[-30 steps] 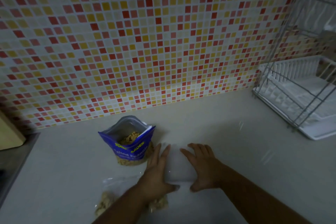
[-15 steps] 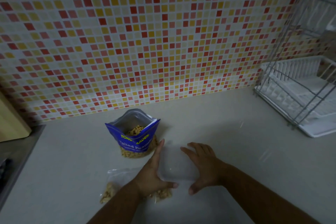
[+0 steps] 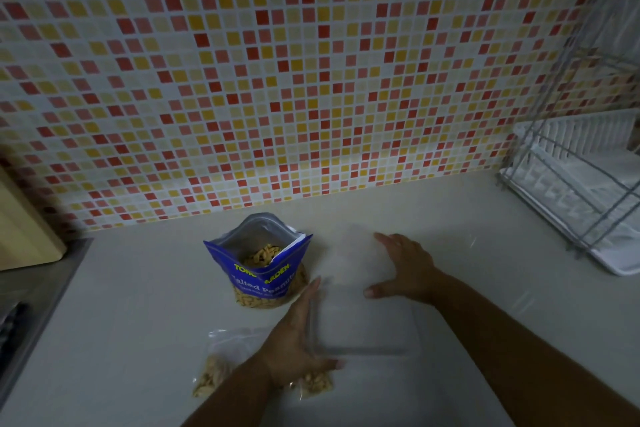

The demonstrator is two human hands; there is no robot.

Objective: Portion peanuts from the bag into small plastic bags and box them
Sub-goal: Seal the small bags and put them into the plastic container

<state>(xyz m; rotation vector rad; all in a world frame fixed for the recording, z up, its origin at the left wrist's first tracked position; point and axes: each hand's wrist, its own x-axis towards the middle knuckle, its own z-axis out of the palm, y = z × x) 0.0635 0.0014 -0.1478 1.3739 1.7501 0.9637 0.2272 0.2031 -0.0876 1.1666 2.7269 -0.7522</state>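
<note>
The blue bag of salted peanuts [image 3: 265, 279] stands open on the pale counter [image 3: 138, 305] near the tiled wall. To its right sits a clear plastic box [image 3: 363, 326]. My left hand [image 3: 298, 340] lies against the box's left side with fingers straight and the thumb at the front corner. My right hand [image 3: 403, 269] holds a faint translucent lid [image 3: 349, 253] between thumb and fingers, behind the box. Small clear bags with peanuts [image 3: 211, 376] lie at the front left, partly hidden under my left forearm.
A white dish rack with a wire frame [image 3: 581, 191] stands at the right against the wall. A wooden board [image 3: 24, 225] leans at the far left above a dark metal surface [image 3: 31, 315]. Mosaic tiles [image 3: 311, 80] cover the wall behind.
My right hand has moved away from me and to the right, taking the lid off the box. My left hand stays on the box's left side. The camera has moved closer.
</note>
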